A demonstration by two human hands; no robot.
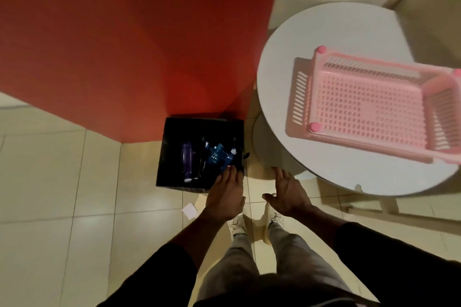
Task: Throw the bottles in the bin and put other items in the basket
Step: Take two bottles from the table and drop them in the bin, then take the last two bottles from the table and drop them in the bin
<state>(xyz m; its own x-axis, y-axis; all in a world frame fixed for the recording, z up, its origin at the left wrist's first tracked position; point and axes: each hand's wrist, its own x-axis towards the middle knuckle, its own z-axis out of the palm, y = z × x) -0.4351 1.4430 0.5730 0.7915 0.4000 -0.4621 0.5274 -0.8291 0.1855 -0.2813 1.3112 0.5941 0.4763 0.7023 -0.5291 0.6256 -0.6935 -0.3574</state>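
A black square bin point(172, 152) stands on the floor against the red wall. Inside it lie a purple bottle point(187, 157) and a crumpled blue bottle point(216, 156). My left hand point(225, 197) hovers over the bin's near right corner, fingers apart, holding nothing. My right hand point(287, 194) is open beside it, palm turned inward, between the bin and the table. A pink slotted basket point(369, 104) sits on the round white table point(282, 62) at the right; nothing shows inside it.
A red wall point(124, 45) rises behind the bin. A small white scrap of paper point(190, 210) lies on the tiled floor near my feet. The table's base point(274, 152) stands just right of the bin. Open tiled floor stretches to the left.
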